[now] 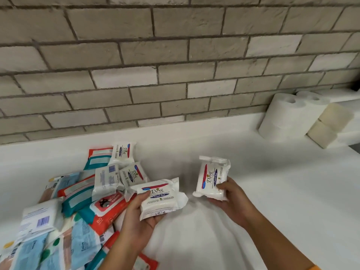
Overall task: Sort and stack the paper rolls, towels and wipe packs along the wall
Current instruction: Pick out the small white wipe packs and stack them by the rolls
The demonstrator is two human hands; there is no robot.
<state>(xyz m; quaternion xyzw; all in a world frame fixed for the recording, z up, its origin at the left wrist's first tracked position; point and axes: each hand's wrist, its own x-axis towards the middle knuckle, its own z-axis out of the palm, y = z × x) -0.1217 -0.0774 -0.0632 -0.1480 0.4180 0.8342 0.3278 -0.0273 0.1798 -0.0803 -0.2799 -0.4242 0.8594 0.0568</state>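
My left hand (136,221) grips a white Dove wipe pack (161,199) from below, thumb on its top face. My right hand (229,199) holds a second white Dove wipe pack (212,178) upright, above the white surface. To the left lies a loose pile of wipe packs (81,201) in white, teal, orange and light blue, with three more Dove packs (122,152) at its far side. White paper rolls (288,115) stand against the brick wall at the right, with two cream rolls (331,125) stacked beside them.
A grey brick wall (175,65) runs along the back of the white cloth-covered surface (214,143). The surface's right edge (354,151) falls away just past the rolls. A white ledge (342,94) sits behind the rolls.
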